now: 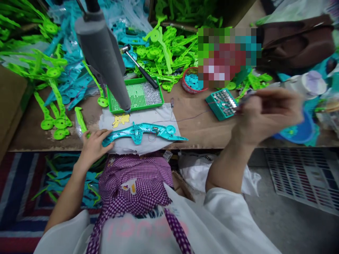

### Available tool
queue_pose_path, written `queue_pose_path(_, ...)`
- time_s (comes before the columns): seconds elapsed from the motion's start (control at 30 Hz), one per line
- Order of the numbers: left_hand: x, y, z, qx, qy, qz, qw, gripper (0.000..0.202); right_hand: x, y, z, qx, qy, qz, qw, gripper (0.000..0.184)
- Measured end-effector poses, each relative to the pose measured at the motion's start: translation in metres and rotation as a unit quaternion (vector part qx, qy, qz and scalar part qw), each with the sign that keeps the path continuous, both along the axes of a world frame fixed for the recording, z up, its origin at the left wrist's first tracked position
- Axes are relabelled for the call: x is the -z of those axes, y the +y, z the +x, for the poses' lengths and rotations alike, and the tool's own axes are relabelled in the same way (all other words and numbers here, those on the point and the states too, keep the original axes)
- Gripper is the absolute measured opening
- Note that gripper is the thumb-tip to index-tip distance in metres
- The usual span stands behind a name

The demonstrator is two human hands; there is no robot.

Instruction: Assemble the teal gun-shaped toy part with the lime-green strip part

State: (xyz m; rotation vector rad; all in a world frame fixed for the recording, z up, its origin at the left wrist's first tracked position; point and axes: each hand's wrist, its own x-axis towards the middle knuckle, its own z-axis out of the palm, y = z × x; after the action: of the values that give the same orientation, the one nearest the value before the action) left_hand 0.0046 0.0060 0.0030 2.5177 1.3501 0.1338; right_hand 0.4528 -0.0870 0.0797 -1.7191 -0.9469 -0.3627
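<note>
A translucent blue bow-shaped plastic shell (137,133) lies on a pale cloth (127,146) in front of me, with thin wires and a small metal part inside it. My left hand (94,146) grips the shell's left end, fingers on top. Raised over the right side of the bench, my right hand (267,109) has its fingertips pinched together, blurred by motion; what they hold I cannot make out. Just left of that hand stands a teal basket (219,106) filled with small silvery round pieces like button cells. A grey powered screwdriver (106,56) hangs above the cloth, tip down.
Behind the cloth is a green tray (127,95) of small screws, with a black-handled hammer (143,72) across its corner. A small screwdriver (172,107) lies nearby. Green plastic parts (169,49) pile up behind. A red basket (192,86) and blue bowl (299,128) stand rightward.
</note>
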Motion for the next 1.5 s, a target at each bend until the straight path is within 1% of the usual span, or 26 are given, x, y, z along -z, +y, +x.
queue_pose_path(0.07,-0.001,-0.001,0.001,-0.007,0.000,0.006,1.000,0.045,-0.003,-0.024,0.017,0.079,-0.038,0.047,0.995,0.029)
queue_pose_path(0.1,-0.001,-0.001,0.002,-0.010,0.000,0.004,1.000,0.044,-0.002,-0.033,0.027,0.107,-0.051,0.066,0.991,0.029)
queue_pose_path(0.2,-0.001,-0.003,0.001,-0.020,-0.004,-0.002,1.000,0.044,0.009,-0.047,0.054,0.144,-0.048,0.112,0.982,0.022)
queue_pose_path(0.23,-0.001,-0.005,0.001,-0.027,-0.009,-0.001,1.000,0.045,0.014,-0.046,0.059,0.147,-0.036,0.108,0.983,0.021)
queue_pose_path(0.27,-0.003,-0.007,0.002,-0.037,-0.015,0.001,0.999,0.048,0.020,-0.044,0.059,0.147,-0.017,0.086,0.985,0.023)
queue_pose_path(0.3,-0.005,-0.010,0.003,-0.046,-0.025,0.003,0.999,0.051,0.027,-0.040,0.056,0.140,0.004,0.044,0.989,0.027)
queue_pose_path(0.33,-0.009,-0.013,0.006,-0.054,-0.040,0.003,0.998,0.055,0.033,-0.036,0.048,0.122,0.019,-0.012,0.992,0.032)
queue_pose_path(0.4,-0.022,-0.016,0.019,-0.050,-0.087,-0.004,0.995,0.059,0.046,-0.029,0.023,0.070,0.020,-0.123,0.990,0.044)
queue_pose_path(0.43,-0.030,-0.016,0.030,-0.035,-0.116,-0.011,0.993,0.057,0.052,-0.027,0.006,0.041,-0.002,-0.165,0.985,0.048)
queue_pose_path(0.5,-0.046,-0.010,0.057,0.016,-0.174,-0.028,0.984,0.044,0.063,-0.026,-0.033,-0.021,-0.044,-0.213,0.976,0.044)
queue_pose_path(0.53,-0.052,-0.006,0.073,0.050,-0.202,-0.039,0.977,0.037,0.069,-0.026,-0.053,-0.074,-0.058,-0.235,0.967,0.040)
queue_pose_path(0.57,-0.055,0.000,0.089,0.074,-0.225,-0.052,0.970,0.031,0.075,-0.026,-0.072,-0.147,-0.077,-0.259,0.951,0.036)
queue_pose_path(0.6,-0.056,0.006,0.103,0.079,-0.244,-0.058,0.965,0.028,0.080,-0.025,-0.088,-0.213,-0.101,-0.283,0.930,0.033)
queue_pose_path(0.67,-0.049,0.014,0.124,0.076,-0.262,-0.067,0.960,0.023,0.091,-0.022,-0.114,-0.300,-0.143,-0.316,0.889,0.034)
queue_pose_path(0.7,-0.043,0.015,0.130,0.075,-0.261,-0.072,0.960,0.021,0.096,-0.020,-0.121,-0.325,-0.158,-0.327,0.873,0.036)
queue_pose_path(0.77,-0.026,0.012,0.133,0.074,-0.246,-0.077,0.963,0.022,0.101,-0.015,-0.128,-0.354,-0.172,-0.336,0.856,0.031)
queue_pose_path(0.83,-0.008,0.005,0.128,0.076,-0.225,-0.077,0.968,0.024,0.102,-0.010,-0.125,-0.369,-0.166,-0.333,0.852,0.023)
queue_pose_path(0.9,0.005,-0.003,0.121,0.082,-0.213,-0.080,0.970,0.026,0.095,-0.004,-0.121,-0.387,-0.139,-0.320,0.853,0.021)
queue_pose_path(0.97,0.013,-0.009,0.117,0.086,-0.220,-0.090,0.968,0.028,0.085,0.005,-0.118,-0.415,-0.097,-0.314,0.848,0.022)
queue_pose_path(1.1,0.018,-0.012,0.123,0.054,-0.273,-0.099,0.956,0.044,0.063,0.032,-0.121,-0.481,0.009,-0.333,0.811,0.023)
queue_pose_path(1.17,0.018,-0.011,0.130,0.032,-0.301,-0.100,0.948,0.041,0.060,0.044,-0.121,-0.501,0.062,-0.328,0.799,0.026)
queue_pose_path(1.23,0.020,-0.010,0.135,0.013,-0.333,-0.117,0.935,0.025,0.062,0.048,-0.117,-0.498,0.088,-0.306,0.807,0.029)
queue_pose_path(1.3,0.022,-0.007,0.137,-0.015,-0.376,-0.154,0.914,0.012,0.068,0.045,-0.110,-0.476,0.091,-0.280,0.828,0.032)
queue_pose_path(1.33,0.024,-0.006,0.137,-0.033,-0.399,-0.174,0.900,0.011,0.072,0.041,-0.106,-0.464,0.087,-0.275,0.837,0.032)
queue_pose_path(1.4,0.027,-0.004,0.137,-0.065,-0.436,-0.204,0.874,0.014,0.079,0.035,-0.102,-0.448,0.059,-0.284,0.845,0.034)
queue_pose_path(1.5,0.031,-0.002,0.137,-0.074,-0.461,-0.222,0.856,0.019,0.089,0.034,-0.107,-0.445,-0.023,-0.326,0.834,0.033)
